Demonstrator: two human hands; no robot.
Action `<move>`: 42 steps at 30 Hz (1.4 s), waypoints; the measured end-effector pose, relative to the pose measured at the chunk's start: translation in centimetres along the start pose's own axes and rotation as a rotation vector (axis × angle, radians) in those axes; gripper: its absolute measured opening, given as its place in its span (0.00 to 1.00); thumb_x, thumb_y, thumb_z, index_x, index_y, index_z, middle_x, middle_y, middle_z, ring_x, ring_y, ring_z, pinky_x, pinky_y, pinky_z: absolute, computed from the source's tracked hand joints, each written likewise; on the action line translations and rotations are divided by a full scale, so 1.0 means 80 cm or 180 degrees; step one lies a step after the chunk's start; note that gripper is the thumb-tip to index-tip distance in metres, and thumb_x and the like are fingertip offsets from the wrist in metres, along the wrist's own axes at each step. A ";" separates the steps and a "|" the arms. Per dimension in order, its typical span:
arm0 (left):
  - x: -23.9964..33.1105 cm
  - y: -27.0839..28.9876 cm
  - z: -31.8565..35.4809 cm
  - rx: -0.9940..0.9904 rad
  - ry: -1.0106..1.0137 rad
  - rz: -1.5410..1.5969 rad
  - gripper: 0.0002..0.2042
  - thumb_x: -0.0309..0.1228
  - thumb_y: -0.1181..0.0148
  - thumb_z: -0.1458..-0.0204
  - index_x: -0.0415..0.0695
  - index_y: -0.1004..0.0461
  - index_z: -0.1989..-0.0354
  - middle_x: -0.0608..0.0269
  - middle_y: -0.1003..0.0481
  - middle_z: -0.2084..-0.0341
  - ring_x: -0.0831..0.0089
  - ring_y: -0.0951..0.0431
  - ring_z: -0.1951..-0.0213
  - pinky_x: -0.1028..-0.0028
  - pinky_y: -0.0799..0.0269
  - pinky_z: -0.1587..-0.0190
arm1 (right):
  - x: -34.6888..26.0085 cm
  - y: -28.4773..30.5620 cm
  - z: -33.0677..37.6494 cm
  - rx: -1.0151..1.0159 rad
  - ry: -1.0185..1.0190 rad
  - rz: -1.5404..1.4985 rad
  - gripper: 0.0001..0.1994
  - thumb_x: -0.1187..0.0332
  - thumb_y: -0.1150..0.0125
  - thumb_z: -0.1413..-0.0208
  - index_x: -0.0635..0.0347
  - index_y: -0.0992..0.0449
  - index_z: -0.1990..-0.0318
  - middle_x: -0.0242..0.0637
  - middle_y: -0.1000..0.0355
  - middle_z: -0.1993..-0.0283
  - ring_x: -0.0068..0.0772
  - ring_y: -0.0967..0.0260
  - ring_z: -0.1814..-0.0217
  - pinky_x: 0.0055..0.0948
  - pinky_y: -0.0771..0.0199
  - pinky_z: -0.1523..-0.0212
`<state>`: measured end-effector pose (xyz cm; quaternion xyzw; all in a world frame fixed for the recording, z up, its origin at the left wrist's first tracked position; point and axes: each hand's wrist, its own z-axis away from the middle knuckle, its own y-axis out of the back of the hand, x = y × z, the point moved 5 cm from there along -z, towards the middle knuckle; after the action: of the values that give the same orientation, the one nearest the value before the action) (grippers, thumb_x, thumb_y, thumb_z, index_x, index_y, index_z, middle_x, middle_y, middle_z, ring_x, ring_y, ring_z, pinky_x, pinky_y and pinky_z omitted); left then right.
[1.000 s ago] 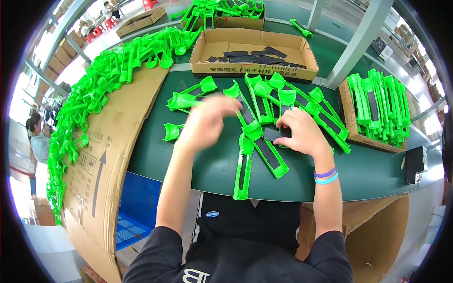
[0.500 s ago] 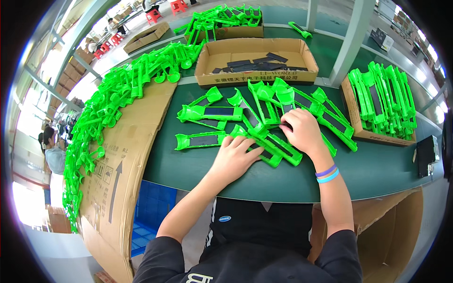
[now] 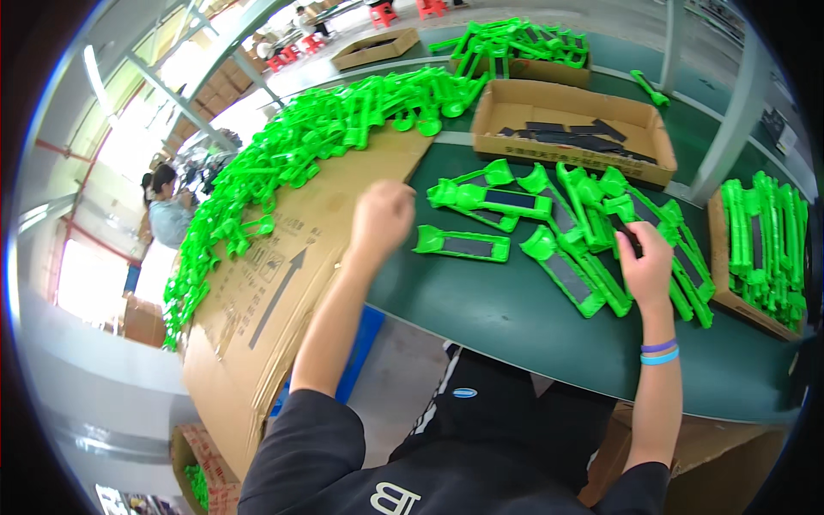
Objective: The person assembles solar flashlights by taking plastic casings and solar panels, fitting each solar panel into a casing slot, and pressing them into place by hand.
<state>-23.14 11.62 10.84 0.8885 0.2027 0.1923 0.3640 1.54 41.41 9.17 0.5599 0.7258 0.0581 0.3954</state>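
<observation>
My left hand (image 3: 384, 221) is raised over the cardboard sheet (image 3: 343, 202), between the heap of green parts and the table. Motion blurs its fingers, so I cannot tell whether it holds anything. My right hand (image 3: 645, 262) is closed in a pinch at the right of the table group, with a small black strip (image 3: 633, 242) between thumb and fingers. Around it lie several green plastic trough-shaped parts with black inlays, overlapping one another. One such green part (image 3: 463, 245) lies apart at the left, and another (image 3: 562, 273) slants near the middle.
A large heap of loose green parts (image 3: 300, 129) covers the cardboard's far edge. An open carton (image 3: 575, 159) with black strips stands behind the group. Another carton (image 3: 725, 287) of stacked green parts is at right, and a filled box (image 3: 549, 73) farther back. Metal posts (image 3: 730, 120) rise beyond.
My left hand has lifted off the green parts and moved left over the cardboard. My right hand still pinches the black strip. The view has swung left.
</observation>
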 end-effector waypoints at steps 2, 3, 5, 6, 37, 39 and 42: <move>-0.119 0.050 0.003 -0.0070 0.0577 -0.0733 0.09 0.28 0.50 0.54 0.41 0.25 0.68 0.49 0.26 0.66 0.54 0.27 0.61 0.62 0.31 0.57 | 0.003 0.003 0.001 0.0045 -0.0018 0.0003 0.05 0.76 0.40 0.53 0.66 0.30 0.70 0.44 0.32 0.73 0.43 0.32 0.73 0.30 0.33 0.70; -0.177 0.082 0.021 0.0055 0.0972 -0.1011 0.11 0.30 0.51 0.53 0.42 0.25 0.64 0.48 0.27 0.61 0.54 0.28 0.57 0.62 0.32 0.54 | 0.006 -0.001 0.002 0.0107 0.0026 -0.0036 0.06 0.76 0.40 0.53 0.66 0.30 0.70 0.44 0.32 0.73 0.42 0.32 0.73 0.30 0.33 0.70; -0.272 0.140 0.076 -0.0103 0.1348 -0.2034 0.16 0.32 0.50 0.52 0.45 0.29 0.54 0.49 0.32 0.50 0.52 0.33 0.49 0.60 0.37 0.48 | 0.013 0.000 0.003 0.0118 -0.0057 -0.0002 0.06 0.75 0.40 0.52 0.67 0.31 0.70 0.43 0.32 0.72 0.40 0.32 0.73 0.29 0.33 0.70; -0.301 0.155 0.108 -0.0461 0.1709 -0.2262 0.20 0.35 0.51 0.51 0.49 0.33 0.47 0.52 0.38 0.45 0.51 0.39 0.44 0.59 0.42 0.43 | 0.019 0.003 0.004 0.0019 -0.0186 0.0029 0.05 0.76 0.41 0.52 0.67 0.31 0.69 0.43 0.32 0.72 0.39 0.32 0.73 0.28 0.33 0.71; 0.233 -0.130 -0.042 0.0038 -0.1027 0.2791 0.10 0.13 0.45 0.62 0.40 0.30 0.70 0.57 0.30 0.66 0.61 0.28 0.63 0.71 0.30 0.62 | 0.050 -0.008 0.007 0.0363 -0.1003 -0.2482 0.05 0.75 0.44 0.48 0.66 0.29 0.64 0.34 0.36 0.54 0.24 0.38 0.51 0.22 0.38 0.50; 0.228 -0.140 -0.042 0.0182 -0.0957 0.2846 0.11 0.13 0.44 0.63 0.40 0.30 0.70 0.58 0.30 0.67 0.62 0.28 0.64 0.71 0.30 0.63 | 0.043 -0.008 0.004 0.0064 -0.0842 -0.1963 0.05 0.76 0.41 0.52 0.66 0.28 0.67 0.37 0.37 0.52 0.30 0.38 0.49 0.26 0.39 0.49; 0.222 -0.134 -0.032 0.0358 -0.0866 0.2720 0.11 0.13 0.42 0.63 0.41 0.29 0.72 0.60 0.28 0.69 0.64 0.26 0.66 0.72 0.29 0.64 | 0.028 -0.005 -0.001 -0.0004 -0.0536 -0.1033 0.06 0.76 0.39 0.56 0.66 0.28 0.70 0.40 0.32 0.57 0.36 0.34 0.53 0.28 0.37 0.52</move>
<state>-11.76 28.98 8.19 0.9281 -0.2220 0.1954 0.2264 1.06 43.20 7.85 0.4381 0.7709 -0.0532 0.4593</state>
